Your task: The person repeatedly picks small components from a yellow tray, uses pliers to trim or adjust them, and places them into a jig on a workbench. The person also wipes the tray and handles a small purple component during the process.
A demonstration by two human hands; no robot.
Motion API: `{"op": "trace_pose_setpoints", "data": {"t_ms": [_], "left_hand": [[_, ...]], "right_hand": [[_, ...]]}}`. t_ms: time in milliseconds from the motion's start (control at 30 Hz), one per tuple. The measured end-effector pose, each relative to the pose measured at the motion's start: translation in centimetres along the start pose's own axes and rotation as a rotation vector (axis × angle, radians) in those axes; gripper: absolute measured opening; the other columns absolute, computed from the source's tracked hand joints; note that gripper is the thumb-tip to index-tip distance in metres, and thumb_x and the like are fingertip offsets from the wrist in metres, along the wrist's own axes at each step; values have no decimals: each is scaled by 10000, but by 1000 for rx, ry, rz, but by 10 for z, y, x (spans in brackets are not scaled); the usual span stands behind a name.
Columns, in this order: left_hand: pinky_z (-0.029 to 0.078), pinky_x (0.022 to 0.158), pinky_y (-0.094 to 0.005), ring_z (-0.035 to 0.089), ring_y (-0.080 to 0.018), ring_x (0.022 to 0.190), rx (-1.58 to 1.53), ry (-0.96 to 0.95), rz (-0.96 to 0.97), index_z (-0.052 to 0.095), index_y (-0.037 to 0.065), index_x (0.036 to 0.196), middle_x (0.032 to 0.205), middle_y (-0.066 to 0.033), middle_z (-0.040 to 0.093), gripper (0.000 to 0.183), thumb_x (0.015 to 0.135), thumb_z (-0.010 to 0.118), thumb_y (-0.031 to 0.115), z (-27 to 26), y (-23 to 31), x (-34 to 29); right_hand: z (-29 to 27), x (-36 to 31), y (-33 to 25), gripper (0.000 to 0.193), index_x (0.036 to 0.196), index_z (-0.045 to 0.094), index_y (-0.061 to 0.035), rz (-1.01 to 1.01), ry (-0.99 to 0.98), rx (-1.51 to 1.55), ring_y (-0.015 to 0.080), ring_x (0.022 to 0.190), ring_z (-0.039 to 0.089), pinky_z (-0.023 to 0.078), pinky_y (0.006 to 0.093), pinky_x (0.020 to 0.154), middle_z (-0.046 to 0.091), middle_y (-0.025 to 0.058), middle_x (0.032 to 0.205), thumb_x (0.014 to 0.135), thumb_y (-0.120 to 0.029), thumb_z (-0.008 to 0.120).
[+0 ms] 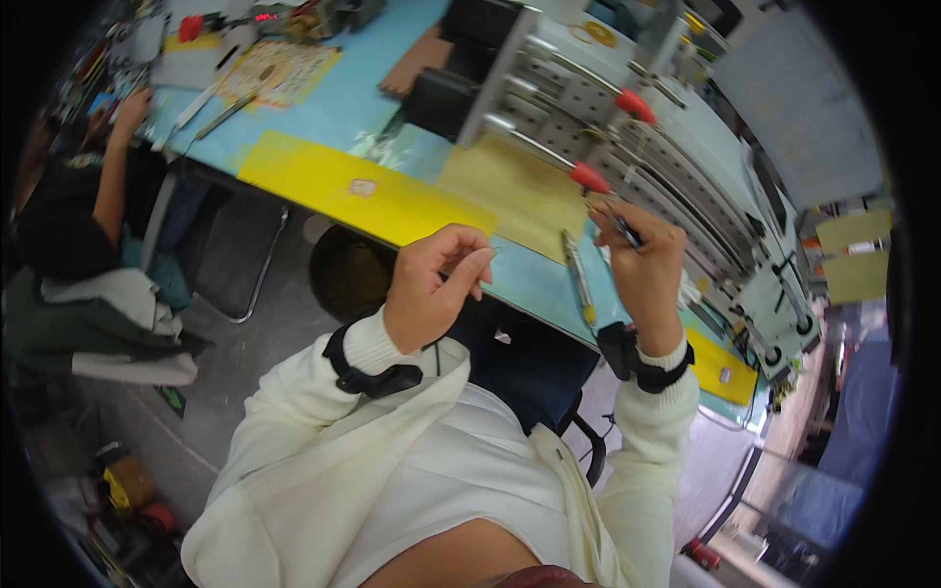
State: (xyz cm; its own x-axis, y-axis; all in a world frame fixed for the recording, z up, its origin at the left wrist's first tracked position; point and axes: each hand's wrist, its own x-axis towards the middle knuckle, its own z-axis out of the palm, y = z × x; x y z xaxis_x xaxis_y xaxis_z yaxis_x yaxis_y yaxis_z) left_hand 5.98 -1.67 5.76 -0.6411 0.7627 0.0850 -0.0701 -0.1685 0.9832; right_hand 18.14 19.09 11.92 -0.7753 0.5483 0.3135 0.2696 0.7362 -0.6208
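Observation:
My left hand (438, 284) is raised in front of the table's near edge, thumb and forefinger pinched together. Whatever lies between those fingertips is too small to name. Further right, my right hand (647, 260) grips a pair of dark, thin tweezers (623, 227), their tips pointing up and left beside a red-capped rod (588, 177). The two hands are apart. On the blue table mat between them lies a slim silver pen-like tool (578, 276) with a yellow end, close to my right hand.
Beyond my hands stands a metal fixture (559, 103) with rods and a second red cap (635, 105). A yellow strip (343, 186) runs along the table's near edge. A dark bin (343, 274) stands below. Another person's arm (116, 167) is at the far left.

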Motion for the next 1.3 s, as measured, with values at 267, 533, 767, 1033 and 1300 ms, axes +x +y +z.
{"op": "trace_pose_setpoints", "data": {"t_ms": [267, 533, 767, 1033, 1300], "left_hand": [[438, 521, -244, 559, -97, 552, 208, 579, 160, 562, -9, 975, 698, -49, 615, 90, 1007, 568, 75, -85, -36, 0], [453, 579, -359, 597, -244, 617, 652, 992, 218, 498, 33, 961, 680, -81, 566, 129, 1040, 504, 135, -199, -65, 18], [450, 567, -399, 615, -301, 631, 830, 1032, 200, 507, 73, 980, 691, -88, 584, 108, 1044, 495, 158, -207, -69, 21], [485, 614, -460, 651, -382, 754, 1118, 1043, 182, 563, 84, 1026, 841, -144, 678, 53, 999, 540, 123, -208, -73, 20], [489, 621, -454, 640, -414, 769, 1174, 1070, 331, 598, 82, 1023, 850, -164, 668, 65, 985, 547, 96, -206, -73, 20]], "right_hand": [[47, -21, -46, 410, 1112, 720, -20, -245, -504, 286, 283, 877, 730, 561, 311, 747, 727, 171, 1045, 735, 135, 682], [97, -34, -49, 714, 1396, 561, -148, -312, -330, -115, 333, 850, 701, 562, 343, 718, 562, 114, 1421, 737, 57, 742], [107, -32, -47, 692, 1373, 571, -126, -287, -352, -111, 344, 943, 701, 568, 361, 783, 580, 112, 1405, 730, 76, 726], [109, -34, -44, 649, 1353, 583, -106, -278, -347, -74, 354, 1046, 685, 568, 366, 845, 584, 110, 1403, 745, 83, 706], [107, -35, -48, 560, 1321, 598, -68, -198, -349, 10, 377, 1145, 641, 525, 373, 949, 605, 144, 1378, 790, 66, 714]]}}
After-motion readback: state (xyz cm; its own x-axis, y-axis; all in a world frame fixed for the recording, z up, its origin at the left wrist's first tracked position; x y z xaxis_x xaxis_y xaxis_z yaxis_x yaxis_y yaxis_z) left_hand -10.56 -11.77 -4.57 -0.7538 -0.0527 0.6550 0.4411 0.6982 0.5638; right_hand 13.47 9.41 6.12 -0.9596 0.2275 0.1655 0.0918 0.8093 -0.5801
